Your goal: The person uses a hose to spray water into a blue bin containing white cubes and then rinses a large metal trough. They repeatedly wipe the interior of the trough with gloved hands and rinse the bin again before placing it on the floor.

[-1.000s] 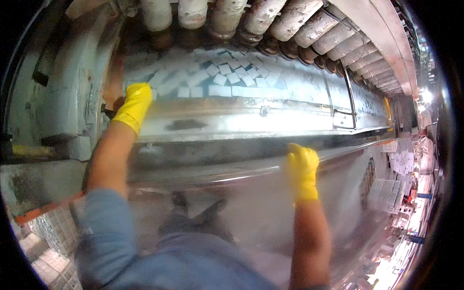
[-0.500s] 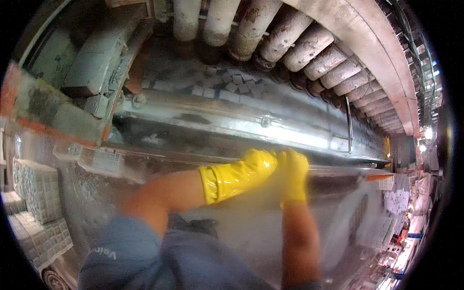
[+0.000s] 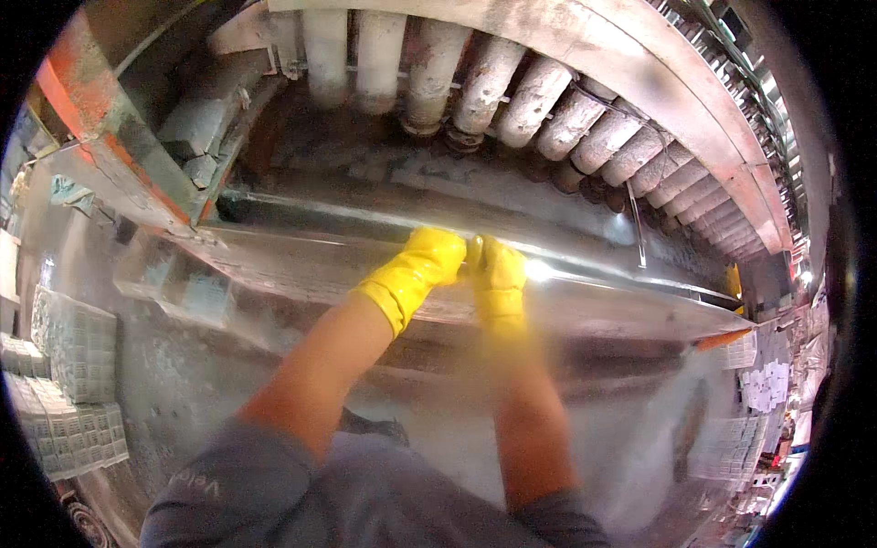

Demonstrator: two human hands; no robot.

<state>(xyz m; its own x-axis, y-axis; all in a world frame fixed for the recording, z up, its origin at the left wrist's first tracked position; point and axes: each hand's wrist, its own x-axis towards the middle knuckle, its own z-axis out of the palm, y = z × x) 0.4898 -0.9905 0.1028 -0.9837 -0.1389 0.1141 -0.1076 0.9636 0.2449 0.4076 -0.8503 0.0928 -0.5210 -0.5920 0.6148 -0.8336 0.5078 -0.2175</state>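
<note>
Both my hands wear shiny yellow rubber gloves and are held close together in front of me. My left hand (image 3: 427,258) is closed at the upper edge of a long metal panel (image 3: 603,301) on the machine's near side. Right beside it, my right hand (image 3: 499,270) is closed at the same edge, thumb side toward the left hand. The gloves hide the exact grip. Behind the panel lies the machine's dark, wet-looking bed (image 3: 384,169), where pale pieces show only faintly.
A row of thick pale cylinders (image 3: 438,73) hangs over the bed under a curved beam (image 3: 603,46). Stacked pale blocks (image 3: 78,352) stand on the left, a white crate (image 3: 196,288) nearer. A thin metal rod (image 3: 637,228) stands at the right.
Both hands have shifted up and left. The panel's outer face shows broader, its edge apparently raised, and the pale tile pieces on the bed show less. The view has also shifted.
</note>
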